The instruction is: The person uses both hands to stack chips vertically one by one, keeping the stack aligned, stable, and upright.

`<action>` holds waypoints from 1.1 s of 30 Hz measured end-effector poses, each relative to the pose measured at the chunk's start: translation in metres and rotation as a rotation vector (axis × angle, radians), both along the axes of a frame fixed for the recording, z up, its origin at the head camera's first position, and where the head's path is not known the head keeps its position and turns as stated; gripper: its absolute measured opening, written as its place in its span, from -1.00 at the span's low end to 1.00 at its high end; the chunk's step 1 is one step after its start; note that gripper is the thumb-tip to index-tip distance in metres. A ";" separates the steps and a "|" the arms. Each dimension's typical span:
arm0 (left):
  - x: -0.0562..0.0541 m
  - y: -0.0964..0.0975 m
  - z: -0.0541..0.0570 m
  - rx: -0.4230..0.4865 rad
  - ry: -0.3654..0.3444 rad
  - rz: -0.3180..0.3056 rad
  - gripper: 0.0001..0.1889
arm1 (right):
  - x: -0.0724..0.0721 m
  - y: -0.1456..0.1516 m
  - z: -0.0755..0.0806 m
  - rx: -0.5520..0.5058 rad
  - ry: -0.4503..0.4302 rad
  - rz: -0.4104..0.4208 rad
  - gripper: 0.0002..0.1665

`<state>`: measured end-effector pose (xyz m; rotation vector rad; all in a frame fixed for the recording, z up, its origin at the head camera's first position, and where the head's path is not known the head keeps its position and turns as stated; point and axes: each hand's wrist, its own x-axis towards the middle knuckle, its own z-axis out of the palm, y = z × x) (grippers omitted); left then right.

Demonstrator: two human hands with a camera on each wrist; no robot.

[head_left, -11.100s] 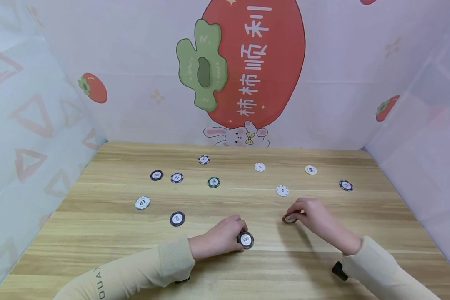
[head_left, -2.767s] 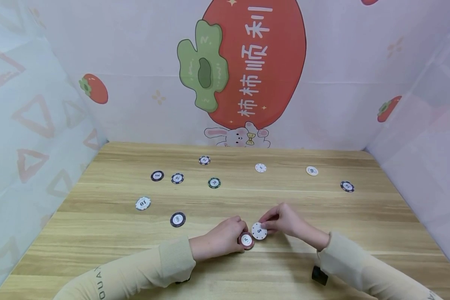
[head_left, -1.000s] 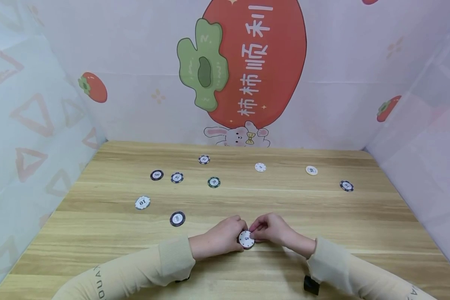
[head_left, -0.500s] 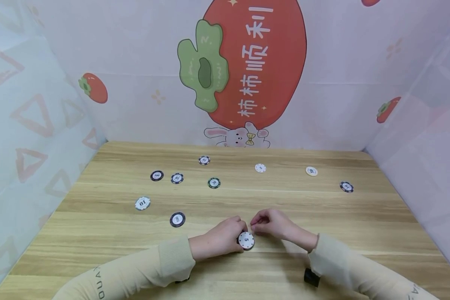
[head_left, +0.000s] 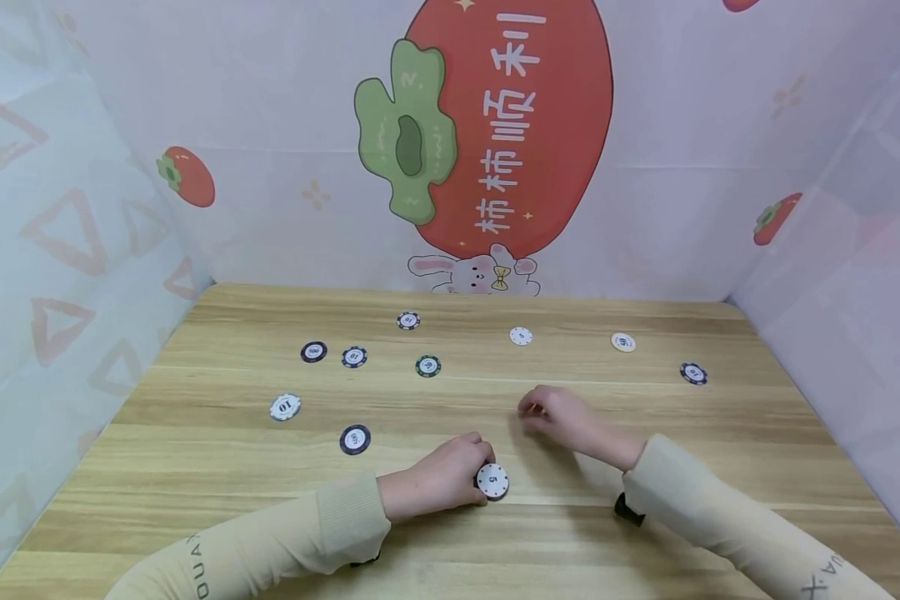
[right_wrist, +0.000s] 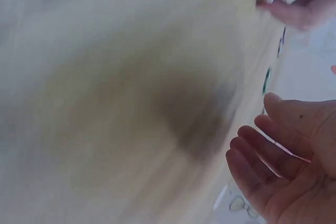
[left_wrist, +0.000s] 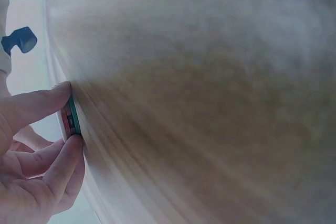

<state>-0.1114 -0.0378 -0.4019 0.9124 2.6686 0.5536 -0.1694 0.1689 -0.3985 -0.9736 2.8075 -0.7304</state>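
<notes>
A short stack of poker chips [head_left: 492, 481] stands on the wooden table, a white chip marked 5 on top. Thumb and fingers of my left hand [head_left: 444, 477] grip the stack by its edge. In the left wrist view the pinched stack [left_wrist: 70, 120] shows a green chip against the table and red and dark edges above it. My right hand [head_left: 562, 421] hovers over the table, up and to the right of the stack. In the right wrist view the right hand [right_wrist: 289, 156] holds nothing, its fingers loosely bent and thumb apart.
Single chips lie flat: a white one [head_left: 521, 336] and a cream one [head_left: 623, 342] behind the right hand, a dark blue one [head_left: 693, 373] at far right. Several more, including a green one [head_left: 428, 366] and a black 500 chip [head_left: 356, 439], lie left and back.
Red and white chips have been added to the stack, the white last. The right hand has let go of the white chip and moved away, back and right. The left hand stays put.
</notes>
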 end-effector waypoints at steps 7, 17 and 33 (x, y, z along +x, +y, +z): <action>0.001 0.000 0.000 0.001 -0.020 0.007 -0.64 | -0.014 0.022 0.003 0.099 0.106 -0.019 -0.77; 0.001 0.000 0.000 0.004 -0.024 0.016 -0.64 | -0.038 0.061 0.006 0.162 0.020 -0.149 -0.75; 0.001 0.001 0.000 0.002 -0.025 0.013 -0.65 | -0.060 0.112 0.013 0.252 -0.112 -0.325 -0.59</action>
